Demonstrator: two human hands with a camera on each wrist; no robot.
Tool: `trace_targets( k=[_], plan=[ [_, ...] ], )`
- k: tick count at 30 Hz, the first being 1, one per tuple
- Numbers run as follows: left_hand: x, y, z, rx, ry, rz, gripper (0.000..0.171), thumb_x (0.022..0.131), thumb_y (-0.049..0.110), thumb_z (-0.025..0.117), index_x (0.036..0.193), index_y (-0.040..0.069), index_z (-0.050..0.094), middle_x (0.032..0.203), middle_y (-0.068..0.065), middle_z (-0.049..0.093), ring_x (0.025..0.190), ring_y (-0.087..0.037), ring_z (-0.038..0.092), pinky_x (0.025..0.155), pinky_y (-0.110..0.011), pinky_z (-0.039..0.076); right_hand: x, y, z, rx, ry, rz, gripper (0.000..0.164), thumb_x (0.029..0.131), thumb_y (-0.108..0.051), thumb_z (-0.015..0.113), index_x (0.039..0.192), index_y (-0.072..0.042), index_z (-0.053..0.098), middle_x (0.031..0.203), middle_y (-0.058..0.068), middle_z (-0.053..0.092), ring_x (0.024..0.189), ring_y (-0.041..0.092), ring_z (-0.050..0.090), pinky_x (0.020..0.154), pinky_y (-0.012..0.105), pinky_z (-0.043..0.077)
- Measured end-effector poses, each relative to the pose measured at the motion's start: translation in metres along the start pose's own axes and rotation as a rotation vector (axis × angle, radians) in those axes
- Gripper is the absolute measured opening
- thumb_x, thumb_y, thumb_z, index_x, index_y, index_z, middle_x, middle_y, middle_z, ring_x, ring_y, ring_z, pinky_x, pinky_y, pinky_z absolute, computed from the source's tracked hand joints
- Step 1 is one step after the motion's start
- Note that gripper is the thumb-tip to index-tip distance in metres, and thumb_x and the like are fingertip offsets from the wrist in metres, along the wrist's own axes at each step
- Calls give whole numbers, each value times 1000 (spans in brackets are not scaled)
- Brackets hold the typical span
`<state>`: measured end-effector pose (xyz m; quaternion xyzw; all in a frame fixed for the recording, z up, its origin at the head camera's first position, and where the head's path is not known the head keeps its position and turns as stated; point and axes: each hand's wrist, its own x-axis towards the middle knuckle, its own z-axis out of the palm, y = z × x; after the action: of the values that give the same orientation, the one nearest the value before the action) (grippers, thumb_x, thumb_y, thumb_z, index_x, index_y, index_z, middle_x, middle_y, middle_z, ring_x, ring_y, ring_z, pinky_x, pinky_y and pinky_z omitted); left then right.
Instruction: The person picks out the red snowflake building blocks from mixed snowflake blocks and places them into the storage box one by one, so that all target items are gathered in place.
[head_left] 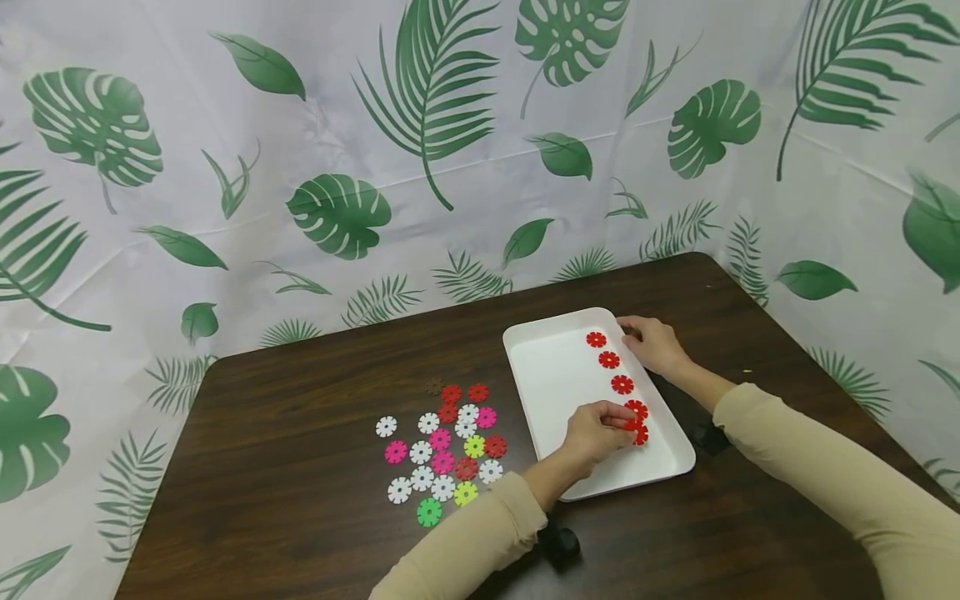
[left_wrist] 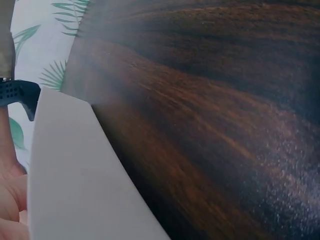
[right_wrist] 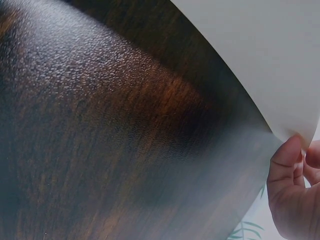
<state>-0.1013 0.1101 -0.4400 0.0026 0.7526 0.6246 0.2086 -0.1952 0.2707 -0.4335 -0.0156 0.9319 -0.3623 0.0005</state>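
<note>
A white tray (head_left: 555,367) lies on the table, with several red notched discs (head_left: 609,360) in a slanting row along its right side. My left hand (head_left: 597,433) reaches over the tray, thumb and fingers pinching a red notched disc (head_left: 640,434) at the near end of the row. The fingertips partly cover that disc. My right hand (head_left: 656,344) grips the tray's far right edge; in the right wrist view, the thumb of the right hand (right_wrist: 292,185) presses against the tray's wall (right_wrist: 260,60). In the left wrist view, the tray's outer wall (left_wrist: 80,170) hides most of the work.
Left of the tray, loose notched discs lie spread on the dark wooden table (head_left: 285,467): several white discs (head_left: 399,490), pink discs (head_left: 396,452) and red discs (head_left: 478,392), plus yellow discs (head_left: 465,493) and a green disc (head_left: 429,512). A leaf-patterned curtain (head_left: 337,275) hangs behind.
</note>
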Motion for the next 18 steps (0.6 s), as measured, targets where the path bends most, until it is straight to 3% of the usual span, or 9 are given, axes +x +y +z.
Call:
trace_targets(
  k=[9, 18],
  plan=[
    [4, 0, 10, 45, 7, -14, 15, 74, -7, 72, 86, 3, 70, 72, 0, 63, 63, -7, 55, 63, -23, 54, 0, 1, 0, 6, 6, 0, 41, 94, -6, 53, 132, 5, 47, 101, 25, 60, 75, 27, 58, 71, 39, 57],
    [8, 0, 17, 149, -4, 9, 14, 75, -6, 72, 85, 4, 70, 70, 1, 62, 60, -6, 51, 58, -18, 50, 0, 0, 0, 4, 6, -4, 40, 95, -5, 51, 132, 6, 46, 100, 25, 59, 74, 26, 56, 69, 37, 57]
  ],
)
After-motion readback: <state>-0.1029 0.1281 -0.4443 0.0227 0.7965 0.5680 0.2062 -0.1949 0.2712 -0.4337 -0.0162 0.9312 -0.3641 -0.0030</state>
